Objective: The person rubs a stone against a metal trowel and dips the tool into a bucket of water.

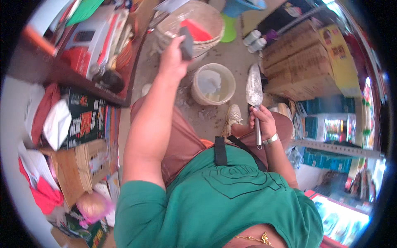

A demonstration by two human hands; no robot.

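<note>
Before me to the left, my left hand [174, 60] grips a dark grey rectangular block [186, 43], slightly blurred, perhaps a sharpening stone. The block is over the near side of a large, dirty white bucket [214, 43]. Behind it a red flat object [197, 30] shows at the bucket's mouth. Over my knee, my right hand [263, 119] holds a steel handle [257, 130] with a hanging hole. From it a broad, pointed, smeared blade [254, 85], apparently a knife, points away from me. Between both hands stands a smaller white tub [198, 90] of cloudy water.
Stacked cardboard cartons [290, 59] rise at the right, near the blade. White bottles [254, 40] stand on the floor beyond. A blue basin [240, 7] and a green plastic item [229, 28] are at the far end. A dark red cabinet [124, 93] borders the left.
</note>
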